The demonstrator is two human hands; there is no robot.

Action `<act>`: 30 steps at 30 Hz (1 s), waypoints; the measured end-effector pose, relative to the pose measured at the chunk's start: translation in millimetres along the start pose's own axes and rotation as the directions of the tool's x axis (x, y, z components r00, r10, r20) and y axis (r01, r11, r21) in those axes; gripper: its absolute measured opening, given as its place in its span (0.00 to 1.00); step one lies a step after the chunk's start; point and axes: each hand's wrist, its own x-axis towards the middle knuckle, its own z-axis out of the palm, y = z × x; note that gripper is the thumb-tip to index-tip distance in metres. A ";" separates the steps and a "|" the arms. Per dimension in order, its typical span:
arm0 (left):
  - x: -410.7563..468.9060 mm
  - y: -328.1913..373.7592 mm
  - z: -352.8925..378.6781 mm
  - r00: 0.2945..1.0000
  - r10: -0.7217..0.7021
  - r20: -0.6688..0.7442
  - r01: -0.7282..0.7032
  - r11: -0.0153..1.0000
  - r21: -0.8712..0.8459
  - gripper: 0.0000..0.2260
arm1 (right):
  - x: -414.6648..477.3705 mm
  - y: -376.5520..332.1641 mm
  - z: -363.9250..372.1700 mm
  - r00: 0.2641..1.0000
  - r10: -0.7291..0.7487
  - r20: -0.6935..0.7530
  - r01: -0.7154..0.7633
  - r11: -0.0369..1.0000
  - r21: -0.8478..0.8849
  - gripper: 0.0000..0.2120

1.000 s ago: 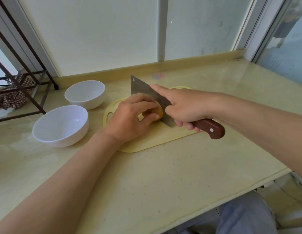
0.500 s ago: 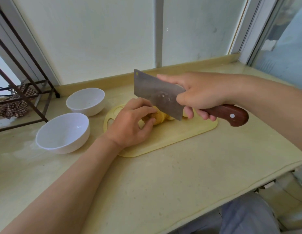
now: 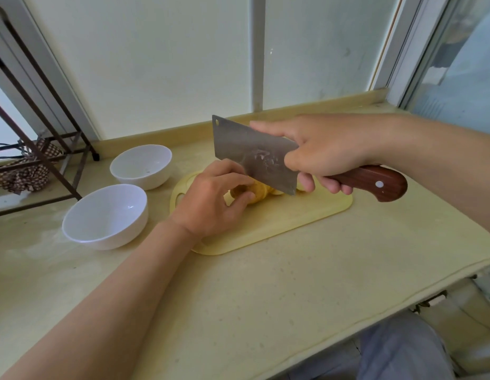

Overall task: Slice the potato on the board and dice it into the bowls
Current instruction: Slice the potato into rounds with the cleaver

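Slicing stage, well short of dicing. Pins the potato [image 3: 253, 192] to the pale yellow board [image 3: 279, 219] with the left hand [image 3: 211, 200], fingers and thumb curled round its uncut end. Grips the cleaver [image 3: 252, 154] by its reddish wooden handle in the right hand [image 3: 323, 152], forefinger stretched along the top of the blade. Holds the steel up and tilted over the potato's cut end, seemingly just clear of it and poised for another stroke. A pale slice [image 3: 277, 191] or two on the board just right of the potato, half hidden behind the blade. Nothing diced yet in the near bowl [image 3: 115, 239] or the far bowl [image 3: 145, 180], both white, both standing just left of the board.

Calls next for a straight drop through the potato close to the cut face. Wants the left fingertips tucked back, sitting very near the edge as they do. Wants a firm hold too: round thing, likely to roll.

Cream speckled counter [image 3: 293, 283] underneath, running back to a low upstand below frosted window panes [image 3: 169, 64]. Dark metal rack [image 3: 46, 149] at far left, checked cloth [image 3: 24, 175] bundled low in it. Grey-blue trousers [image 3: 402, 349] just in shot, bottom right.
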 end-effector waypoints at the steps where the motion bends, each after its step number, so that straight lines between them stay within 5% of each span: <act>1: 0.0 0.3 -0.2 1.000 -0.001 0.000 0.001 1.000 -0.002 0.07 | -1.4 -0.5 0.1 1.000 0.000 0.003 0.000 1.000 -0.006 0.43; 21: -3.1 -1.2 1.8 1.000 -0.007 -0.022 0.007 1.000 0.004 0.06 | 16.7 -5.8 26.0 0.995 -0.020 0.094 0.033 0.989 -0.142 0.42; 30: -3.8 -3.7 4.5 0.998 0.026 -0.056 -0.026 1.000 0.006 0.06 | 35.2 13.0 58.2 0.999 -0.017 0.040 0.018 1.000 -0.007 0.41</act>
